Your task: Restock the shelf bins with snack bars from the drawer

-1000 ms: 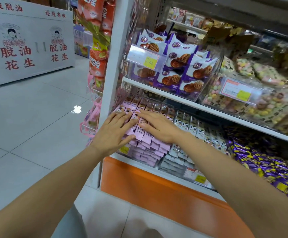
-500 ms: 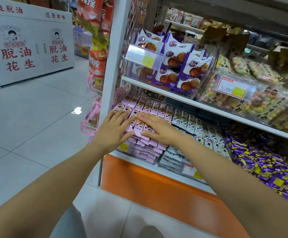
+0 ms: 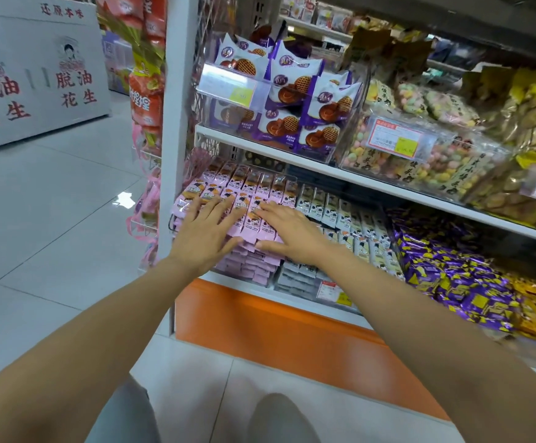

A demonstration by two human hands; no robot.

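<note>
Pressing glossy pink bars [image 3: 251,188] — flat-handed.

- a shop, in its snack aisle: a white shelf [image 3: 260,149] carries clear bins [image 3: 352,135] packed with many of the same product.
- printed price labels [image 3: 391,135] in red and yellow are fixed to the bin fronts.
- stock sits in rows: pink snack bars [image 3: 260,190], waffle biscuit packs [image 3: 292,91], purple-and-yellow sweets [image 3: 452,273].
- orange packs [image 3: 146,100] hang on the shelf end.
- a white display stand [image 3: 36,75] with red chinese lettering stands on the pale tiled floor [image 3: 52,219].
</note>
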